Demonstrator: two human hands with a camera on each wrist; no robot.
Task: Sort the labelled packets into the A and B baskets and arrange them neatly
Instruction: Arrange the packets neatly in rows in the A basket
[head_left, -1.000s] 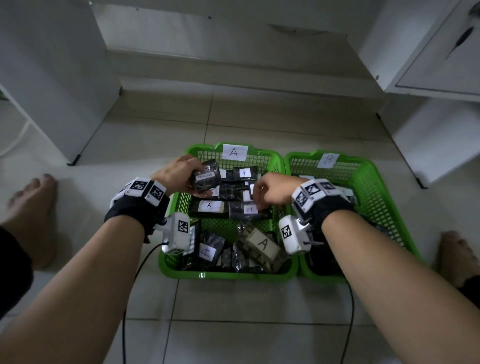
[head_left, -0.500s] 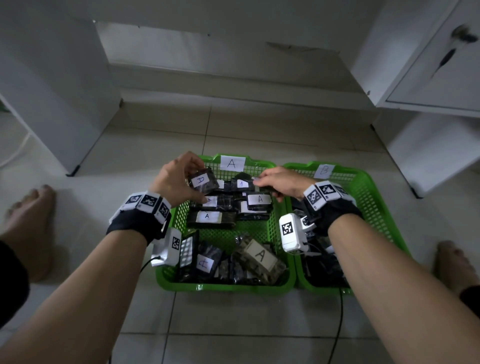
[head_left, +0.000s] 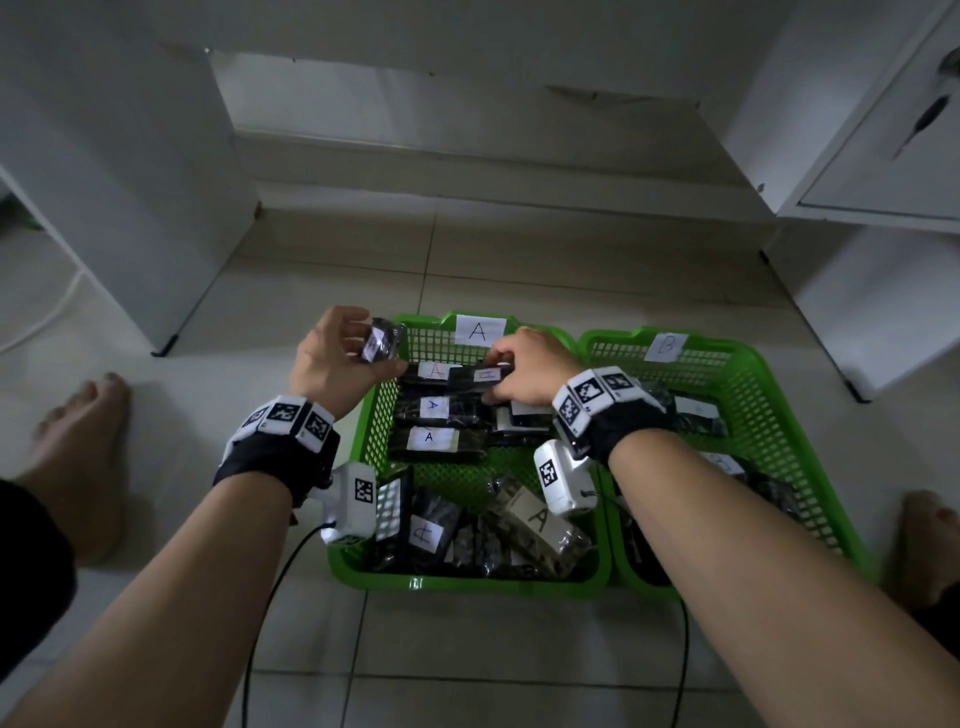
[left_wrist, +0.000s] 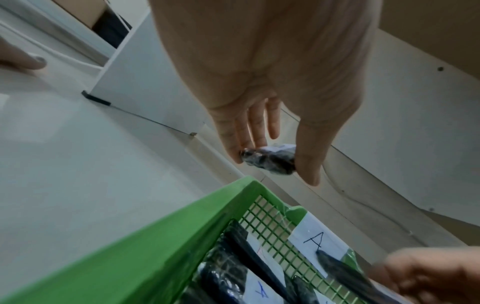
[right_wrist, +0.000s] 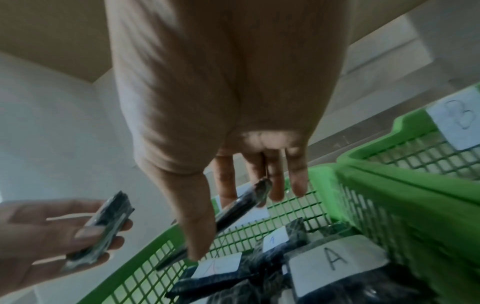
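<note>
Two green baskets sit side by side on the floor: basket A (head_left: 363, 447) on the left and basket B (head_left: 769, 415) on the right, each with a paper tag. My left hand (head_left: 337, 358) pinches a small dark labelled packet (head_left: 381, 340) (left_wrist: 270, 160) just above basket A's far left corner. My right hand (head_left: 524, 371) grips a thin dark packet (right_wrist: 241, 205) (head_left: 485, 375) over the far row of basket A. Several dark packets marked A (head_left: 434, 407) lie in rows below it.
More A packets (head_left: 537, 522) lie jumbled at basket A's near end. Dark packets (head_left: 698, 413) lie in basket B. White cabinets stand at far left (head_left: 119, 171) and right (head_left: 872, 156). Bare feet (head_left: 78, 447) flank the baskets on the tiled floor.
My left hand has lifted its packet up and left toward basket A's far left corner. My right hand has moved from the middle row to the far row.
</note>
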